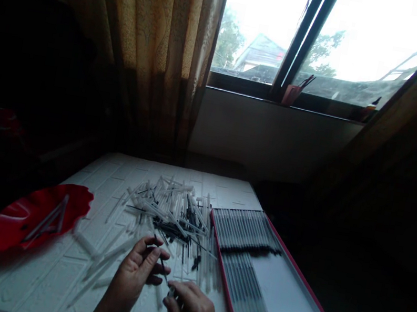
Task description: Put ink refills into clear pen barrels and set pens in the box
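My left hand (136,266) pinches a thin dark pen refill (163,265), which slants down toward my right hand (195,311). Between the right thumb and fingers is a small pale see-through piece (171,292) at the refill's lower end; it looks like the end of a clear pen barrel, mostly hidden by the fingers. Just beyond both hands lies a loose heap of clear pen barrels (152,202) mixed with dark refills (172,231). To the right, a pink-edged box (286,286) holds rows of pens (248,229) with black ends.
A red wavy-rimmed bowl (82,204) with a few clear tubes stands at the left on the white brick-patterned table (28,277). Loose barrels (105,261) lie left of my hands. Behind are a curtain (160,36) and a window, with a pink cup (290,95) on its sill.
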A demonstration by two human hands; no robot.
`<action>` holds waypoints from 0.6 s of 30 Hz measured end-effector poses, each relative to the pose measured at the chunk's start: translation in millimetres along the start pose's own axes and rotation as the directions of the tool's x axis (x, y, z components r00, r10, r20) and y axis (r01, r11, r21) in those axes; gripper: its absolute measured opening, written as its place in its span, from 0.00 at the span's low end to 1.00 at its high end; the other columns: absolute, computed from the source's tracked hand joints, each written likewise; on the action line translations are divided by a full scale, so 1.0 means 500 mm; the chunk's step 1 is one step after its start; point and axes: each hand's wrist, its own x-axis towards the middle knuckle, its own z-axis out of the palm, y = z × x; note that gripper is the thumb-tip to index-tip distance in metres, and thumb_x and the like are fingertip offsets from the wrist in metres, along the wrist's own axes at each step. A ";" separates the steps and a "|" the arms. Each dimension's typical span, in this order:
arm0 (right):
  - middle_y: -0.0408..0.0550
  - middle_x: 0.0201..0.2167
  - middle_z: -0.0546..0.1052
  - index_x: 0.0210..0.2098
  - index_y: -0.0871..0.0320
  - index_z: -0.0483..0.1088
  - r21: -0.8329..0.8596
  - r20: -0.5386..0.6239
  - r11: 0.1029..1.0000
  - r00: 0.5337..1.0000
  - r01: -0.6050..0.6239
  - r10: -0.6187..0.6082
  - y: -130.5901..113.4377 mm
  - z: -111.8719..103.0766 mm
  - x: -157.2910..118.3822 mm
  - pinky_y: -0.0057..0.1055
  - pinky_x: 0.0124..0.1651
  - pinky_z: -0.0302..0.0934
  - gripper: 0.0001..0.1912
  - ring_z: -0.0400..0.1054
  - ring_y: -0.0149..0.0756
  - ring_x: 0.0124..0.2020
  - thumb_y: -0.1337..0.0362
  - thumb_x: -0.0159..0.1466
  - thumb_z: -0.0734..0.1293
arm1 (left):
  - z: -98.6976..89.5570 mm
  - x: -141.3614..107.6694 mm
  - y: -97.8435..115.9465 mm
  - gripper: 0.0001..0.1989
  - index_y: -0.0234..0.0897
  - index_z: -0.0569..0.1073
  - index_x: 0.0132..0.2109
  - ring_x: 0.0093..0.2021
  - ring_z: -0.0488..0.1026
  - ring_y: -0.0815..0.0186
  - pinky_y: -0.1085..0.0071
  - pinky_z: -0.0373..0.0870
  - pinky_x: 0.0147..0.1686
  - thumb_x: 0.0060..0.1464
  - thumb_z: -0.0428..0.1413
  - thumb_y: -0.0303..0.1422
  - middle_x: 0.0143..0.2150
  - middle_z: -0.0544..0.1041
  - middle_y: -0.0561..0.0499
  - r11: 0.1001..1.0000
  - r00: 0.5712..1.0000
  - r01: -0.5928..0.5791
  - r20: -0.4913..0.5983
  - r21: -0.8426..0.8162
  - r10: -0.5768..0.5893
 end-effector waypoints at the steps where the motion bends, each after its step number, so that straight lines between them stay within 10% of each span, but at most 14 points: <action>1: 0.47 0.28 0.77 0.38 0.56 0.76 -0.009 0.011 1.000 1.000 0.006 -0.006 -0.003 -0.002 0.002 0.22 0.30 0.64 0.11 0.70 0.31 0.25 0.63 0.62 0.63 | 0.000 -0.001 -0.001 0.25 0.42 0.65 0.44 0.29 0.78 0.64 0.72 0.72 0.26 0.44 0.59 0.51 0.33 0.76 0.54 1.000 1.000 -0.003 0.005 -0.001 0.003; 18: 0.46 0.24 0.75 0.31 0.56 0.74 -0.082 0.004 0.996 1.000 0.026 -0.026 -0.014 0.014 -0.001 0.23 0.26 0.60 0.17 0.68 0.31 0.23 0.55 0.65 0.58 | 0.005 -0.021 0.000 0.21 0.41 0.68 0.40 0.27 0.77 0.65 0.72 0.73 0.25 0.47 0.57 0.51 0.30 0.77 0.54 0.993 0.993 -0.101 0.075 0.064 0.097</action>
